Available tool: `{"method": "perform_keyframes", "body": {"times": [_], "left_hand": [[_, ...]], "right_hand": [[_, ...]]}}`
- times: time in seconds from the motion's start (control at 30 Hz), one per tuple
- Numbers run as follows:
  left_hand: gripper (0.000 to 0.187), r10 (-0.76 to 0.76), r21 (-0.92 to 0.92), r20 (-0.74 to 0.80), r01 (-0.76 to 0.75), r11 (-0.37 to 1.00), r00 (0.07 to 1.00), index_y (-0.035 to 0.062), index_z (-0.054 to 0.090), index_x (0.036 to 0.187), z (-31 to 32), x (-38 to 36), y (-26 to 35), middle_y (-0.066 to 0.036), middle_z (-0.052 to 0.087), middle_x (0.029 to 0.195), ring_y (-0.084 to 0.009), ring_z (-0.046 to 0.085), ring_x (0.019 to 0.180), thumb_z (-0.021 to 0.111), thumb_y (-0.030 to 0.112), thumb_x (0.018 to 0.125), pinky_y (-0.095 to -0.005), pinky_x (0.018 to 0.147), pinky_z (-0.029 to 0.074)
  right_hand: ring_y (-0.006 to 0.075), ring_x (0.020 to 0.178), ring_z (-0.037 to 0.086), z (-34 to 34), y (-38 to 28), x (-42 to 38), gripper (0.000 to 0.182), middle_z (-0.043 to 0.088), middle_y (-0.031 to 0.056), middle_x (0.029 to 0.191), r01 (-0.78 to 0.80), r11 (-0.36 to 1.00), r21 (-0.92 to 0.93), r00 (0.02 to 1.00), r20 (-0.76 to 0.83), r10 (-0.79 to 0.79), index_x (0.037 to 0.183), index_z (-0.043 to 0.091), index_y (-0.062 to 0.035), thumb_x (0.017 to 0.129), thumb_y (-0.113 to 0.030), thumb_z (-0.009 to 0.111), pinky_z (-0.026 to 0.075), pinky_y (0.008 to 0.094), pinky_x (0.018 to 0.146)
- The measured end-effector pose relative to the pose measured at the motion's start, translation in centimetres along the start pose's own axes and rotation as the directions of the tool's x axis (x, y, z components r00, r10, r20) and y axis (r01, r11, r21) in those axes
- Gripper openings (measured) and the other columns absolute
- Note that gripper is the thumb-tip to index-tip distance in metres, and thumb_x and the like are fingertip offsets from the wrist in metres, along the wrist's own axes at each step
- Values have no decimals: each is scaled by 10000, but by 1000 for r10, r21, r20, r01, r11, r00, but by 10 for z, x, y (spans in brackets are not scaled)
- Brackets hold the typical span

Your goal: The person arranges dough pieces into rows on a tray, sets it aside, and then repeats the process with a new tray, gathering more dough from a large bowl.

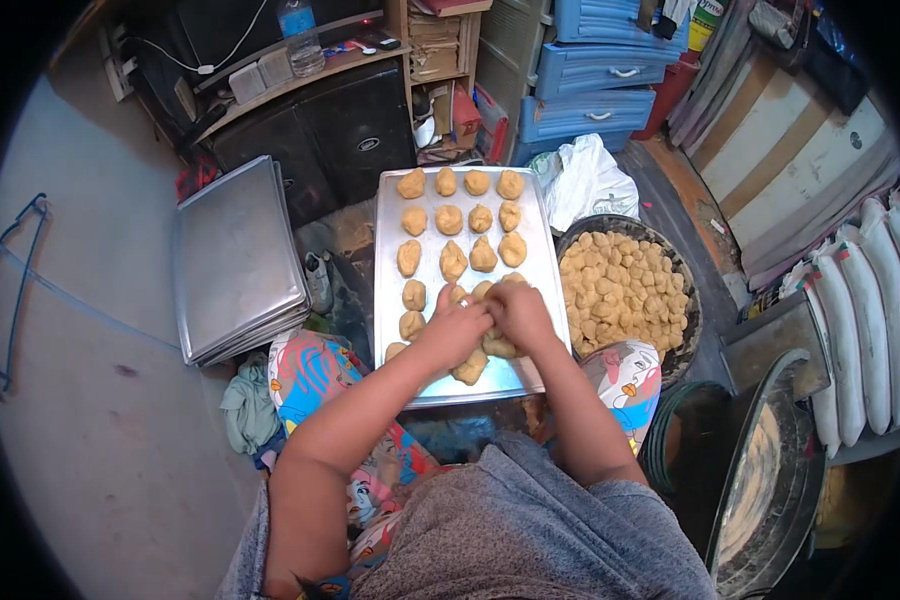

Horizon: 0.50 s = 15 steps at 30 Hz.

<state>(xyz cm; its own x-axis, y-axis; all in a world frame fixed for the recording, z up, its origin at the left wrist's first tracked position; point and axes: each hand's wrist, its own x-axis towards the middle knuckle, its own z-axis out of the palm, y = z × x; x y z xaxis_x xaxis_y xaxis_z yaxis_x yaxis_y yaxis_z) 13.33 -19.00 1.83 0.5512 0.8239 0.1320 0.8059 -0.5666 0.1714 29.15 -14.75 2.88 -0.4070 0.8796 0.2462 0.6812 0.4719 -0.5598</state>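
A metal baking tray sits in front of me between my knees, with rows of tan dough pieces on it. Over its nearer half, my left hand and my right hand meet, fingers bent and pressed together on a piece of dough that they mostly hide. Just below the hands lies a dough lump on the tray. More dough shows around and beneath the fingers, partly covered. To the right of the tray stands a round black basin heaped with dough pieces.
Stacked metal trays lean at the left. A white plastic bag lies behind the basin, near blue drawers. A large dark tub is at lower right, long white sacks at far right. A wall borders the left.
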Motion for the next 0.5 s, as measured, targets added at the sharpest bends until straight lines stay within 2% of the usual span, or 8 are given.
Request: {"method": "perform_keyframes", "body": {"times": [0.07,0.17,0.2,0.3,0.37,0.4,0.47,0.5], "left_hand": [[118,69,52,-126,-62,997,990,102,603,885,6,-5,5,-47,575,883,-231,552,998,614,157,782,-545,1036,250],[140,-12,-119,-132,-3,993,991,94,607,905,-10,-12,16,-56,587,855,-241,579,913,618,161,783,-489,1019,278],[140,-13,-120,-128,-2,993,992,94,607,905,-17,-15,17,-56,587,855,-241,579,913,618,161,783,-489,1019,278],[170,-84,-369,-214,-1,929,973,71,606,941,-37,-22,10,-82,601,873,-244,589,920,624,165,800,-437,963,359],[197,-377,-639,-244,144,755,894,38,595,929,-46,-30,-3,-127,609,881,-285,597,891,632,188,807,-388,860,438],[186,-410,-684,-255,137,716,876,29,581,915,-47,-34,-15,-129,605,864,-241,602,809,634,172,809,-325,711,472],[173,-577,-816,-115,255,519,809,16,566,897,-47,-45,-37,-98,592,811,-162,567,730,629,147,804,-299,669,455],[173,-580,-814,-113,260,519,807,16,566,897,-51,-48,-42,-98,592,811,-162,567,730,629,147,804,-299,669,455]], "right_hand": [[333,791,602,-3,-3,-2,146,626,145,829,1,998,-68,1000,19,0,807,660,-27,744,-154,622,476,439,743],[348,856,570,-5,12,0,140,593,156,815,-66,977,200,994,-71,81,857,661,-60,735,-116,619,457,421,799],[345,917,554,-12,13,2,211,584,152,915,-89,994,70,990,-106,96,934,644,-82,725,-84,618,455,403,825],[337,994,539,-18,13,0,285,559,141,1022,-94,993,66,986,-133,103,985,637,-70,700,-65,635,454,400,866],[337,1009,529,-7,32,-1,362,544,137,1058,-125,992,14,992,21,125,1037,629,-93,677,-69,665,448,394,886],[337,1009,529,-8,32,-2,362,544,137,1058,-126,992,16,992,24,126,1037,629,-93,677,-69,665,448,394,886],[339,1011,522,-10,29,-5,401,545,134,1048,-147,985,-94,988,24,150,1072,617,-103,678,-105,686,438,407,893],[305,1027,513,-18,15,-12,444,535,111,1086,-102,974,-202,995,-31,98,1119,589,-128,702,-196,725,420,421,877]]}}
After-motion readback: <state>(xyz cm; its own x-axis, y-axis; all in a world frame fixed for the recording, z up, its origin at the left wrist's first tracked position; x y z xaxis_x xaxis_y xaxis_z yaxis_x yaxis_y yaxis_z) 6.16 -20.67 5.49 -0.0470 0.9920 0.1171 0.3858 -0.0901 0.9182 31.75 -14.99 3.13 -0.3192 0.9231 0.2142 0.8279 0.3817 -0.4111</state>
